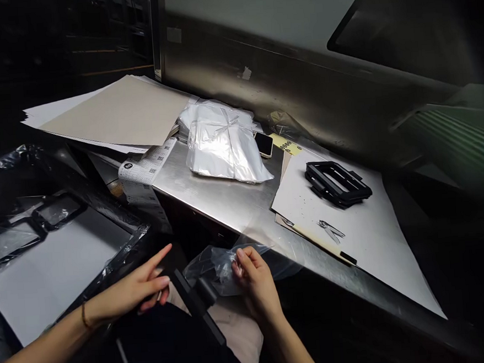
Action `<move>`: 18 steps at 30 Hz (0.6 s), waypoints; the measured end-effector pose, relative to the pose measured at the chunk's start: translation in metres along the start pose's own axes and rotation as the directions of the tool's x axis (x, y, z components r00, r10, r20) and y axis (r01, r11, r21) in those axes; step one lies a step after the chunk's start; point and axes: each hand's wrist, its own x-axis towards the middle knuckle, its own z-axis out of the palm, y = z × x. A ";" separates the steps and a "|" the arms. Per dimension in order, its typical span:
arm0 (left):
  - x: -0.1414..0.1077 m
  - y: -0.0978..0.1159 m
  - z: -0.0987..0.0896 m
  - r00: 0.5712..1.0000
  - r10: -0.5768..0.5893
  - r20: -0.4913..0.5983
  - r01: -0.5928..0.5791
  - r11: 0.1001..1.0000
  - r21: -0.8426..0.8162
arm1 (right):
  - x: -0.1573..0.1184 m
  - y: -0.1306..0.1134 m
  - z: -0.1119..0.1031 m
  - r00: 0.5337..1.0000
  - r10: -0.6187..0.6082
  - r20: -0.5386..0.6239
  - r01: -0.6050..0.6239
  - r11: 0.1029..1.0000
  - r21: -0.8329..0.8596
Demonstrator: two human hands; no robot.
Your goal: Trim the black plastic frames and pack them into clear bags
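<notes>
My right hand (257,280) pinches the crumpled edge of a clear plastic bag (220,263), which spreads below the front edge of the metal table. To the left, my left hand (147,285) has its index finger and thumb stretched out and apart; the other fingers are curled, and nothing shows in them. Between the two hands, above my lap, is a long black piece (199,306) with a block on its side; I cannot tell what it is. A pile of clear plastic bags (226,144), tied with a strip, lies on the table beyond my hands.
On the metal table (210,197), a white sheet (371,250) bears stacked black plastic frames (337,183) and small nippers (331,230). A phone (264,145) lies beside the bags. Large cardboard sheets (117,113) are at left. Bagged black frames (12,239) lie in a lined box.
</notes>
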 end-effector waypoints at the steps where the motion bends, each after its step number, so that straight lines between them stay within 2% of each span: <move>1: 0.007 -0.001 0.007 1.000 0.001 0.022 -0.002 1.000 0.030 | 0.003 0.000 0.003 0.999 -0.003 0.034 0.004 0.999 -0.038; 4: 0.033 -0.006 0.025 0.999 -0.006 0.053 0.001 0.996 0.094 | 0.006 -0.006 0.006 0.982 0.015 0.186 0.020 0.982 -0.188; 6: 0.044 -0.012 0.031 0.999 -0.027 0.043 0.021 0.992 0.126 | 0.001 -0.009 -0.001 0.966 0.020 0.257 0.064 0.947 -0.314; 9: 0.043 -0.023 0.032 0.997 -0.076 -0.011 0.076 0.984 0.159 | -0.023 -0.005 -0.021 0.972 -0.023 0.232 0.140 0.854 -0.501; 12: 0.033 -0.031 0.028 0.992 -0.119 -0.039 0.125 0.974 0.189 | -0.062 0.013 -0.032 0.981 0.010 0.195 0.116 0.776 -0.620; 15: 0.028 -0.035 0.021 0.990 -0.138 0.002 0.133 0.956 0.261 | -0.096 0.038 -0.020 0.956 0.137 0.259 0.062 0.768 -0.637; 18: 0.032 -0.038 0.008 0.996 -0.089 -0.021 0.091 0.921 0.378 | -0.104 0.055 0.006 0.909 0.242 0.340 -0.004 0.820 -0.573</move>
